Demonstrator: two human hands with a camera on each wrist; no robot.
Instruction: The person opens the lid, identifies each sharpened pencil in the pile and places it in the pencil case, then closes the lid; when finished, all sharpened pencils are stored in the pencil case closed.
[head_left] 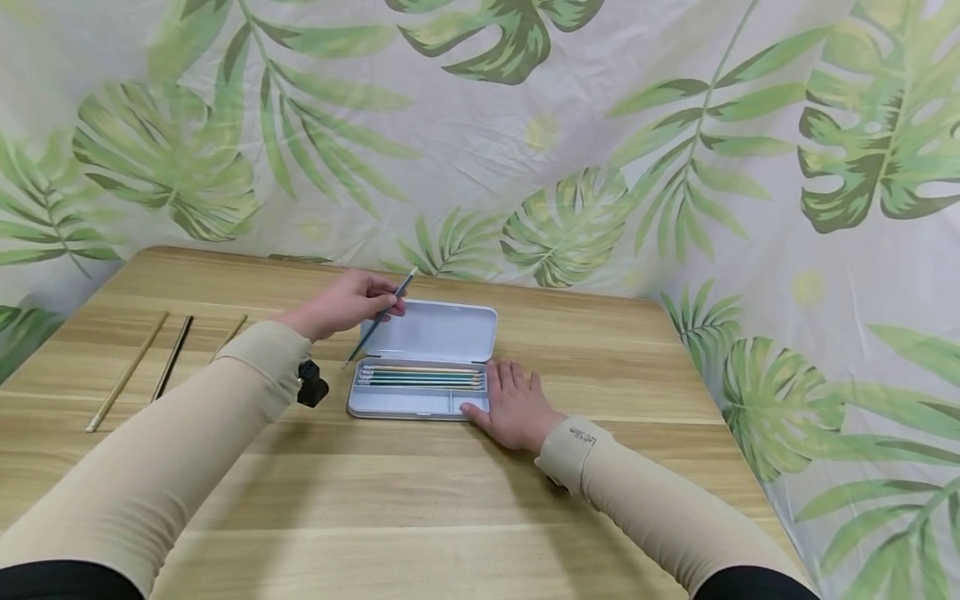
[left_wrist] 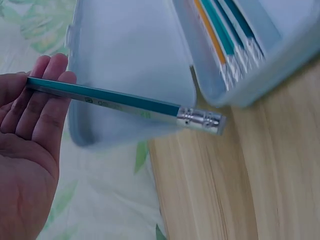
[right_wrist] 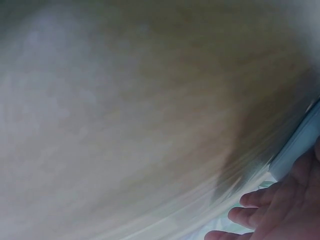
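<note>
My left hand (head_left: 352,302) pinches a teal pencil (left_wrist: 110,97) between thumb and fingertips, above the raised lid of a pale pencil case (head_left: 405,402). The pencil tilts, and its silver eraser end shows close up in the left wrist view. Inside the case's back compartment lie several pencils (head_left: 420,379), teal ones and one yellow-orange. My right hand (head_left: 517,407) lies with extended fingers against the case's right end, its thumb at the front corner. In the right wrist view, only part of that hand (right_wrist: 285,210) and a sliver of the case (right_wrist: 295,152) appear.
Left of the case, a tan pencil-like stick (head_left: 127,372), a black one (head_left: 174,354) and another tan one (head_left: 229,335) lie on the wooden table (head_left: 390,508). My left sleeve partly covers them. A leaf-patterned cloth (head_left: 465,150) hangs behind the table.
</note>
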